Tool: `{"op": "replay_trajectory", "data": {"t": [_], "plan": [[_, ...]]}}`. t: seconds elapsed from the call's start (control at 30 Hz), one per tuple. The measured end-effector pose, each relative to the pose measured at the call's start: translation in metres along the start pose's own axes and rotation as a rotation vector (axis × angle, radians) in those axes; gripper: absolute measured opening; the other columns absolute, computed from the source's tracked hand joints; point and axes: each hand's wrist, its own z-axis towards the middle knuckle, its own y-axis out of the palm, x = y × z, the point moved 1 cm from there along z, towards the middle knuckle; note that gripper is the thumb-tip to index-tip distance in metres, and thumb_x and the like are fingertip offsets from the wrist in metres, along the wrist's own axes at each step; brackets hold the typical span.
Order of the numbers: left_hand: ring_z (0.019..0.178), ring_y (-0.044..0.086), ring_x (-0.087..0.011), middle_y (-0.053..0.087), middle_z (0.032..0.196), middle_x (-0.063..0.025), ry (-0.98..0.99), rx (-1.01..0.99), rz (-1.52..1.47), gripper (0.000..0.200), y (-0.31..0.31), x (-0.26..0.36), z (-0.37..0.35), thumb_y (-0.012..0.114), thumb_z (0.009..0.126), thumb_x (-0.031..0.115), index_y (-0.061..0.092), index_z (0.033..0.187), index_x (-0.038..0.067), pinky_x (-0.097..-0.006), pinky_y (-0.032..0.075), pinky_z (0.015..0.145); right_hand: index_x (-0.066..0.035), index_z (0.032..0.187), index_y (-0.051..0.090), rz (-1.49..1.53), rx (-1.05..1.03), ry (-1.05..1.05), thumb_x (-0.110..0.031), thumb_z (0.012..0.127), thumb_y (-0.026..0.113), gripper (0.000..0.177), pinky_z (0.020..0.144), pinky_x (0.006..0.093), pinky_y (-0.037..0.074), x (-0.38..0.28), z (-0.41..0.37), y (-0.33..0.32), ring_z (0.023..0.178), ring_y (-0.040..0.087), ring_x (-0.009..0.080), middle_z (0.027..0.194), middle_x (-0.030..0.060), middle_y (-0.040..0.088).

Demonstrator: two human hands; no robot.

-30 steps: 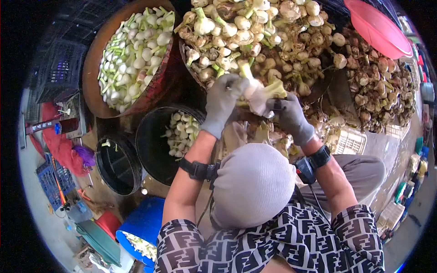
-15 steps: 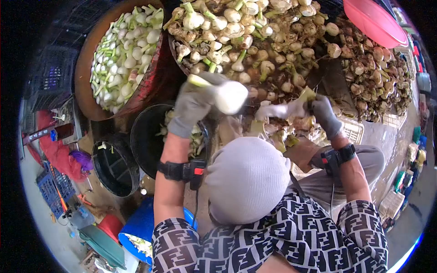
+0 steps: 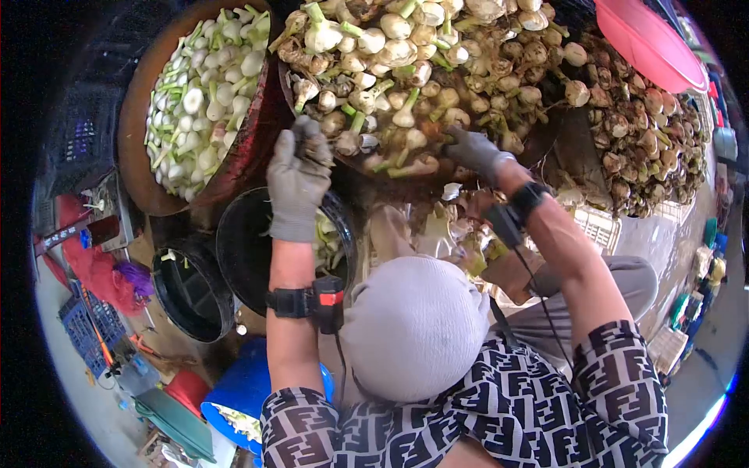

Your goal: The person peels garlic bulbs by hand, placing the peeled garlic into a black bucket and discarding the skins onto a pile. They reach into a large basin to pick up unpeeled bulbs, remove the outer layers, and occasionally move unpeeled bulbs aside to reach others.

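Observation:
My left hand [image 3: 300, 179], in a grey glove with dirty fingertips, is raised between two large tubs. Its fingers are stretched and no garlic bulb shows in it. My right hand [image 3: 477, 154], also gloved, reaches over the murky water of the middle tub. Its darkened fingers are extended close to floating garlic bulbs [image 3: 404, 115], many with green stems and brown skins. In the rusty red-sided tub [image 3: 261, 129] at the left lie clean white garlic bulbs [image 3: 226, 95]. One bulb [image 3: 193, 100] shows its cut face on top of that pile.
Unpeeled garlic [image 3: 647, 148] is heaped at the right, below a pink basin [image 3: 651, 43]. A black bucket [image 3: 250, 234] with peelings stands under my left forearm, beside a smaller black tub [image 3: 191, 292]. Loose skins [image 3: 445, 230] lie before my knees. A blue barrel [image 3: 234, 390] stands lower left.
The white garlic bulb has left my left hand, which moved left; a similar bulb now tops the left pile. My right hand moved left and forward over the water, without the peel.

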Motion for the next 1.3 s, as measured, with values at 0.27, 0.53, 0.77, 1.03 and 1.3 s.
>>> {"op": "replay_trajectory", "data": {"t": [0.27, 0.53, 0.77, 1.03, 1.3], "plan": [[0.092, 0.055, -0.0177, 0.056, 0.11, -0.0055, 0.019, 0.017, 1.075, 0.048, 0.043, -0.048, -0.015, 0.062, 0.081, 0.021, 0.043, 0.122, 0.006, -0.0295, 0.045, 0.082, -0.012, 0.093, 0.061, -0.093, 0.28, -0.188, -0.014, 0.07, 0.056, 0.023, 0.075, 0.0373, 0.048, 0.002, -0.029, -0.017, 0.086, 0.059, 0.0307, 0.09, 0.0127, 0.062], [0.109, 0.049, -0.0227, 0.051, 0.117, -0.011, 0.095, -0.319, 1.554, 0.076, 0.084, -0.088, -0.019, 0.079, 0.061, 0.02, 0.039, 0.125, 0.009, -0.0309, 0.04, 0.093, 0.002, 0.097, 0.058, 1.101, 0.185, -0.307, -0.007, 0.081, 0.057, 0.019, 0.069, 0.023, 0.047, -0.048, -0.101, -0.034, 0.079, 0.057, 0.01, 0.086, 0.003, 0.062], [0.107, 0.049, -0.0289, 0.05, 0.113, -0.0158, 0.36, -0.317, 1.743, 0.074, 0.073, -0.094, -0.026, 0.08, 0.057, 0.025, 0.044, 0.118, 0.003, -0.0355, 0.039, 0.091, 0.0, 0.094, 0.059, 1.213, 0.162, -0.036, -0.02, 0.08, 0.064, 0.025, 0.051, 0.0205, 0.041, -0.058, -0.094, -0.005, 0.061, 0.052, 0.008, 0.077, 0.0011, 0.059], [0.103, 0.052, -0.0278, 0.053, 0.109, -0.0146, 0.275, -0.259, 1.693, 0.071, 0.079, -0.091, -0.026, 0.08, 0.056, 0.027, 0.048, 0.114, 0.004, -0.0338, 0.041, 0.089, 0.002, 0.098, 0.057, 1.314, 0.117, -0.138, -0.017, 0.08, 0.064, 0.028, 0.058, 0.0232, 0.048, -0.056, -0.089, -0.002, 0.068, 0.058, 0.0113, 0.084, 0.0054, 0.061], [0.098, 0.054, -0.0246, 0.056, 0.106, -0.0125, 0.204, -0.235, 1.647, 0.066, 0.068, -0.093, -0.024, 0.08, 0.058, 0.028, 0.051, 0.111, 0.004, -0.0324, 0.043, 0.086, 0.004, 0.094, 0.059, 1.177, 0.092, -0.022, -0.012, 0.08, 0.06, 0.022, 0.054, 0.023, 0.044, -0.053, -0.082, -0.001, 0.063, 0.055, 0.0096, 0.078, 0.0043, 0.061]]}}
